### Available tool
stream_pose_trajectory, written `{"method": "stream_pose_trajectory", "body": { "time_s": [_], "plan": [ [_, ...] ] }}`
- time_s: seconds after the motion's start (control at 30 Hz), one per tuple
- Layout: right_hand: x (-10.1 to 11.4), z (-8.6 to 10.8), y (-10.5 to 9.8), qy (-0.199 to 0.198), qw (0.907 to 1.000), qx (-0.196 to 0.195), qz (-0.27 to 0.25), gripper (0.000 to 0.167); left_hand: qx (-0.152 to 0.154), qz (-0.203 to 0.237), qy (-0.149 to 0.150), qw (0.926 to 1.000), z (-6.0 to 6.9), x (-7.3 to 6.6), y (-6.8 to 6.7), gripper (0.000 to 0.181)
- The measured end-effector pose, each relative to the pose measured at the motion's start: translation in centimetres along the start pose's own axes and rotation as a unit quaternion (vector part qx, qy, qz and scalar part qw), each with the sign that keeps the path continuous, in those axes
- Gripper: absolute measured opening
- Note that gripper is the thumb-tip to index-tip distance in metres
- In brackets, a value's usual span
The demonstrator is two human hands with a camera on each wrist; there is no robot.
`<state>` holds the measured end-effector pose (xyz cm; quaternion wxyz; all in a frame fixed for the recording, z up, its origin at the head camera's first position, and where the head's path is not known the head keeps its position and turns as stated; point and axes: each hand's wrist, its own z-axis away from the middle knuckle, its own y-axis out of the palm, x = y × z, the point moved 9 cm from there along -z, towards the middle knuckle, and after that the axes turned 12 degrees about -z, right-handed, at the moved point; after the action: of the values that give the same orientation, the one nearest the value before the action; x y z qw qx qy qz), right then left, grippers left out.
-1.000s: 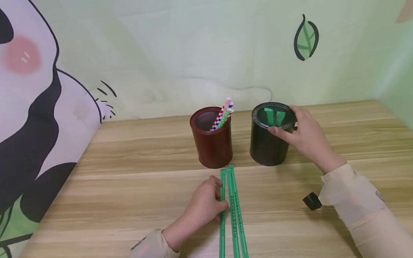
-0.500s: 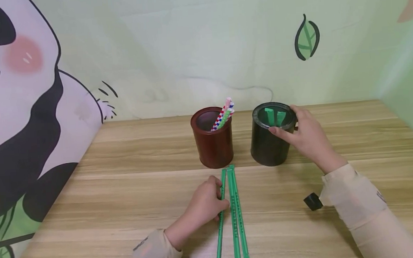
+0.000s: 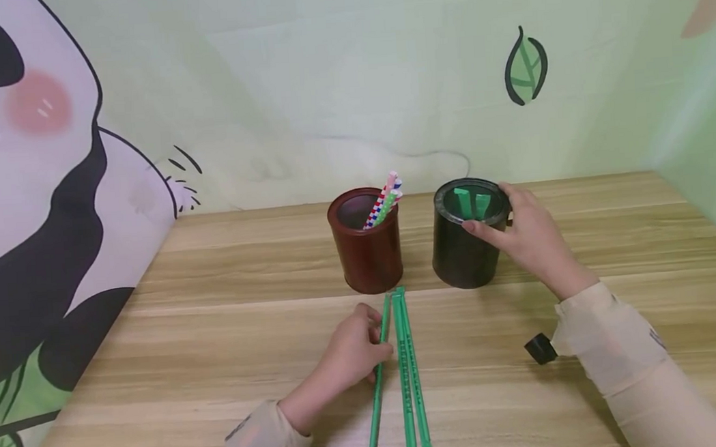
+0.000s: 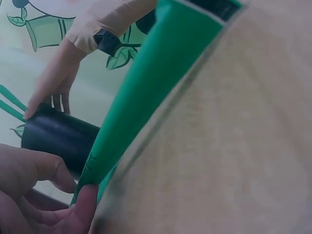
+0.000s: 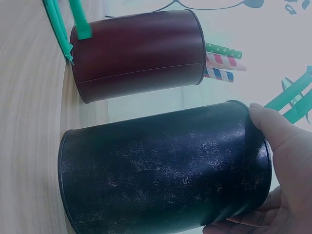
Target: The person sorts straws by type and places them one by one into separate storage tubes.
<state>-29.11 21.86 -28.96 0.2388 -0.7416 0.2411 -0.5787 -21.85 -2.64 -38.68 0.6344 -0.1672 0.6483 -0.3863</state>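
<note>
My left hand (image 3: pixel 350 347) pinches a long green paper-wrapped straw (image 3: pixel 377 407) between thumb and fingers. In the left wrist view this straw (image 4: pixel 141 92) runs up from the fingertips, its near end large in view. Just right of it, two more green wrapped straws (image 3: pixel 406 378) lie close together on the table. My right hand (image 3: pixel 534 240) grips the rim of a black cylindrical cup (image 3: pixel 466 254), thumb at the front and fingers round the far side. Inside that cup stand two green straws (image 3: pixel 464 203), their lower parts hidden.
A dark red cup (image 3: pixel 369 260) stands left of the black one, with several patterned straws (image 3: pixel 384 201) leaning at its right side. The wooden table (image 3: pixel 243 258) meets a light green wall (image 3: pixel 337 81) behind the cups. A painted panda (image 3: pixel 18 203) covers the left side.
The near end of the straw in my left hand has swung left, away from the other two, and the straw now shows narrower. My right hand keeps its hold on the black cup.
</note>
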Motion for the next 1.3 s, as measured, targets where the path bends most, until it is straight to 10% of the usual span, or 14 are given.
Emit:
{"method": "stream_pose_trajectory", "body": {
  "time_s": [0.83,1.3],
  "plan": [
    [-0.1,0.0,0.1,0.000,1.0000,-0.003,-0.002,0.095,-0.102,0.008,0.143,0.9844,0.5,-7.2,-5.7,0.046],
    [-0.3,-0.1,0.1,0.007,1.0000,-0.001,-0.002,0.097,-0.223,0.009,0.287,0.9317,0.0,-14.5,-10.2,0.046]
  ]
}}
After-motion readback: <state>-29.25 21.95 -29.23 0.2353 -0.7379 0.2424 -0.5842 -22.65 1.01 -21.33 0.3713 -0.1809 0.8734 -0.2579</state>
